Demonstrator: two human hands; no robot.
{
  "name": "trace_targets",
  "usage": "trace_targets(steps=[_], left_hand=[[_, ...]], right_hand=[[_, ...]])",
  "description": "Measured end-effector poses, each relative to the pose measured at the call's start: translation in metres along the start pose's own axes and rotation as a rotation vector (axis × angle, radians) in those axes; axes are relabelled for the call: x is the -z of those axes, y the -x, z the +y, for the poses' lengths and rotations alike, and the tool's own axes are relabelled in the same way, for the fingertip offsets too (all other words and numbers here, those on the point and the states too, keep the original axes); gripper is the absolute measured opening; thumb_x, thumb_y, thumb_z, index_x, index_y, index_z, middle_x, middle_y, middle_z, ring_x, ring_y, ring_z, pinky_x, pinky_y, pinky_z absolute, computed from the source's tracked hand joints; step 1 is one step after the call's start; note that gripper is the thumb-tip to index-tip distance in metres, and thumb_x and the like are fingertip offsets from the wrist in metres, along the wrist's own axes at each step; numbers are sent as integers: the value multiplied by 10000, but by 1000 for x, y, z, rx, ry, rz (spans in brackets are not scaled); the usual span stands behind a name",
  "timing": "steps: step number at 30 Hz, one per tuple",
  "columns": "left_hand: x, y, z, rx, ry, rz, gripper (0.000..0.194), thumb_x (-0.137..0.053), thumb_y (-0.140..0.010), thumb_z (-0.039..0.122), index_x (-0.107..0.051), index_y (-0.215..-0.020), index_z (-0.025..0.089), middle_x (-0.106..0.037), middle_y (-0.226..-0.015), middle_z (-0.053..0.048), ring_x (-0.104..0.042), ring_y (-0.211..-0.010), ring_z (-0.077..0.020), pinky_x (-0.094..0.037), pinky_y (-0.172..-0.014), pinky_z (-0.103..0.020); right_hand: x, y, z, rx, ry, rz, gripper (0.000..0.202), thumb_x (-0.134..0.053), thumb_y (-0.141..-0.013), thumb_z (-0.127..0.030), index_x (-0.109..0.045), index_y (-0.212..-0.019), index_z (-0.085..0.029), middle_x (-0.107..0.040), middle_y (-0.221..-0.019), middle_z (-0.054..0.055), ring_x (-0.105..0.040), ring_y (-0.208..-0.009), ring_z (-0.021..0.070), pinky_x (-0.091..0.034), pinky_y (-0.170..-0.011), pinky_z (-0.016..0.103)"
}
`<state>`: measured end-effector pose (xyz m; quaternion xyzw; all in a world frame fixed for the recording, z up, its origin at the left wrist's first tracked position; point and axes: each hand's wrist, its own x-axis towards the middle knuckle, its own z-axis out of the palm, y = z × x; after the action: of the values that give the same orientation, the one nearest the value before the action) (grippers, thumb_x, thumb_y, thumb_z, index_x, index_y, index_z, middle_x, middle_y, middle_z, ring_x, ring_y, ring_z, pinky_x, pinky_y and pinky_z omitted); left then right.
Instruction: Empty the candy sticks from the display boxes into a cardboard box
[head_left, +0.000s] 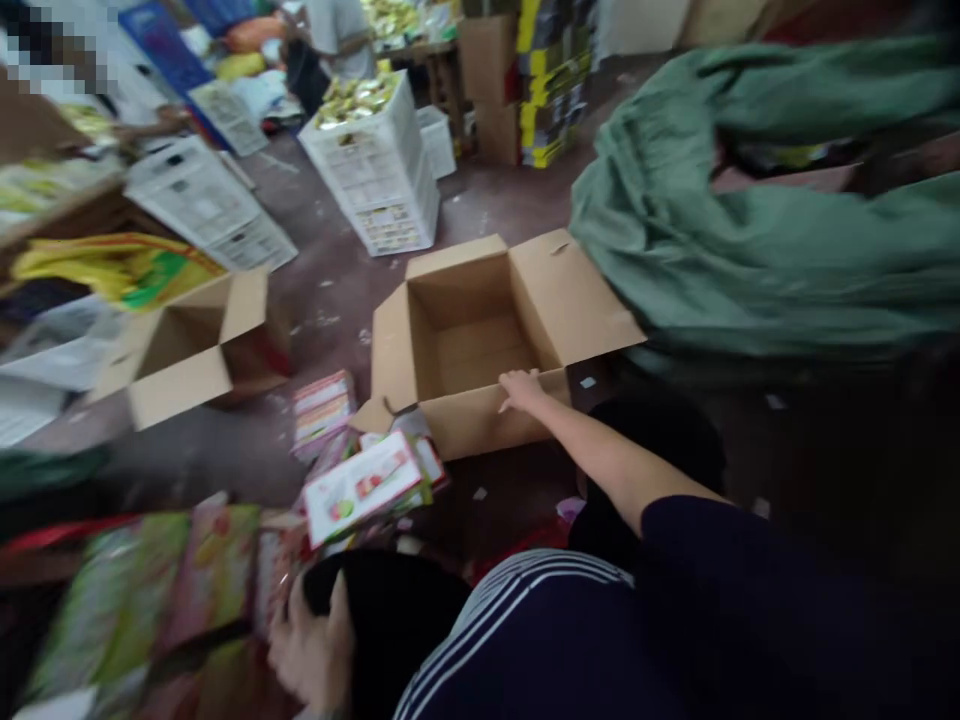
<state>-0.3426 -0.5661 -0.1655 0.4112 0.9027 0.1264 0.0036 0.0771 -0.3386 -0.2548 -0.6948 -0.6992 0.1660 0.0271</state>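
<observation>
An open, empty cardboard box [480, 350] stands on the floor in front of me, its flaps spread outward. My right hand [521, 390] grips the top edge of its near side, fingers curled over the rim. At the lower left, my left hand [313, 640] is beside my knee, fingers apart, with nothing visible in it. Just past that knee lies a pile of flat printed boxes, a white one with a red edge [364, 487] on top. Green and pink packages [150, 580] are stacked left of my left hand.
A second open carton [184, 350] stands at the left. White crates [375, 165] with gold packets are farther back, beside more crates [202, 200]. A large green cloth [675, 230] spreads at the right. Two people are partly visible at the upper left.
</observation>
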Motion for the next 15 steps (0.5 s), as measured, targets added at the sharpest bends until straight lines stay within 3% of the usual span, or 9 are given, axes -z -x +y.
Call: trace_targets(steps=[4,7,9,12,15], left_hand=[[3,12,-4,60,-31,6,800,-494,-955,635,-486,-1595,154,-449,-1585,-248,-470,-1433,-462,-419,-1165,-567],[3,19,-13,105,-23,12,775,-544,-971,600,-479,-1597,147,-459,-1569,-249,-470,-1431,-451,-399,-1186,-547],[3,23,-17,97,-30,28,746,-559,-982,564,-493,-1584,128,-469,-1559,-255,-477,-1423,-449,-387,-1196,-543],[3,29,-17,61,-56,47,711,-588,-983,524,-515,-1568,126,-481,-1548,-262,-490,-1406,-455,-421,-1160,-554],[0,32,-16,21,-62,61,687,-612,-979,505,-533,-1559,145,-484,-1553,-254,-505,-1391,-449,-459,-1120,-564]], right_hand=[[-21,15,3,32,7,20,662,-805,-872,-438,-574,-1388,-95,-595,-1416,261,-518,-1354,414,-341,-1136,615],[-25,30,-22,100,-28,89,920,-749,-892,-587,-401,-1594,-105,-365,-1642,280,-255,-1553,453,-213,-1211,697],[-20,42,-65,294,-92,163,1083,-715,-855,-733,-304,-1668,-146,-212,-1725,244,-137,-1598,461,-164,-1241,705],[-12,54,-154,702,-109,197,1217,-728,-764,-830,-280,-1692,-183,-149,-1747,226,-101,-1597,497,-135,-1270,662],[-15,52,-227,852,51,38,1301,-855,-677,-730,-255,-1702,-200,-190,-1727,255,-125,-1574,540,-112,-1251,692]])
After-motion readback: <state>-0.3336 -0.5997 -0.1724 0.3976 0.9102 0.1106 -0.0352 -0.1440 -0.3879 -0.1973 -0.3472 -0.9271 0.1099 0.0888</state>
